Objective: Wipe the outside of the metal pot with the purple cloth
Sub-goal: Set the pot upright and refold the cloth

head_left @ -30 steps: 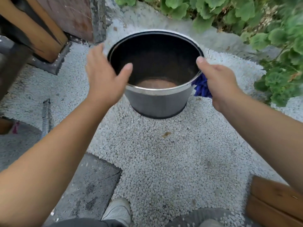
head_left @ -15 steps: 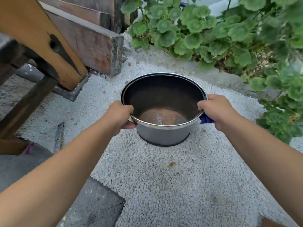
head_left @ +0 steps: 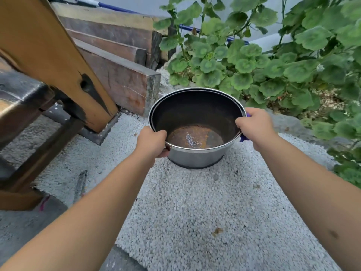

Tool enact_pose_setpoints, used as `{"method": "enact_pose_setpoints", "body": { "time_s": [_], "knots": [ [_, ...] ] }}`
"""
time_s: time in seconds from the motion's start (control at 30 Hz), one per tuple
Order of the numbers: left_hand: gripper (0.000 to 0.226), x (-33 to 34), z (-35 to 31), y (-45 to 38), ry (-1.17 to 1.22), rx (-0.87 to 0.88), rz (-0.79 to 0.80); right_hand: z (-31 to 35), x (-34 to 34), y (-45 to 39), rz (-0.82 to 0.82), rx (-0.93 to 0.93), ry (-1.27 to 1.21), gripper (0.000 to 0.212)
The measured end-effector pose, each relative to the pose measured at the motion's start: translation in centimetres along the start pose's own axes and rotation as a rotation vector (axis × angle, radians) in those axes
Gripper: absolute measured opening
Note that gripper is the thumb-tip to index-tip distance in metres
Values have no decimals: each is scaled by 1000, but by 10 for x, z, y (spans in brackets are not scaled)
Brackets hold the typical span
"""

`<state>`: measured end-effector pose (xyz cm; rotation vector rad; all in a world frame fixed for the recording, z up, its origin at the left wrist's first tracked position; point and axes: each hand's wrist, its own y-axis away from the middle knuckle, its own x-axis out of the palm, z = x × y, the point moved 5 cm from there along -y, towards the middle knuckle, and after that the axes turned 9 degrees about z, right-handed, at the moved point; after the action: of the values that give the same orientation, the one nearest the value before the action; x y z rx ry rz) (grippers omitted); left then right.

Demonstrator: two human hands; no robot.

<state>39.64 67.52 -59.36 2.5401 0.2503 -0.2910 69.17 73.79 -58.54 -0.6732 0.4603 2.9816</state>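
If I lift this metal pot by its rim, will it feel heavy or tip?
The metal pot holds only a rusty film, so it is probably light. It looks rigid. The left hand and right hand grip opposite sides, so tipping seems unlikely. The smooth rim may be slippery.
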Motion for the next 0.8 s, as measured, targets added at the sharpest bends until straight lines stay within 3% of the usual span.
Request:
{"method": "enact_pose_setpoints", "body": {
  "time_s": [0.17,0.33,0.43,0.5,0.63,0.7,0.8],
  "knots": [
    [29,9,17,-16,-50,-57,39,-1,9,-13,-67,-46,85,8],
    [54,7,15,-20,-147,-34,41,-6,10,-23,-27,-19,67,18],
    [81,11,23,-6,-101,-15,101,-14,3,-13,29,-36,-170,27],
    [96,12,32,14,-65,-19,58,-22,-12,9,-5,-1,-401,32],
    [86,16,41,73,-164,167,-64,-31,-33,81,38,-104,-355,17],
    [67,30,34,101,-162,283,60,-30,-29,129,146,-241,-238,21],
    [51,71,35,123,108,125,467,-28,-15,186,199,-483,62,30]
  ]
}}
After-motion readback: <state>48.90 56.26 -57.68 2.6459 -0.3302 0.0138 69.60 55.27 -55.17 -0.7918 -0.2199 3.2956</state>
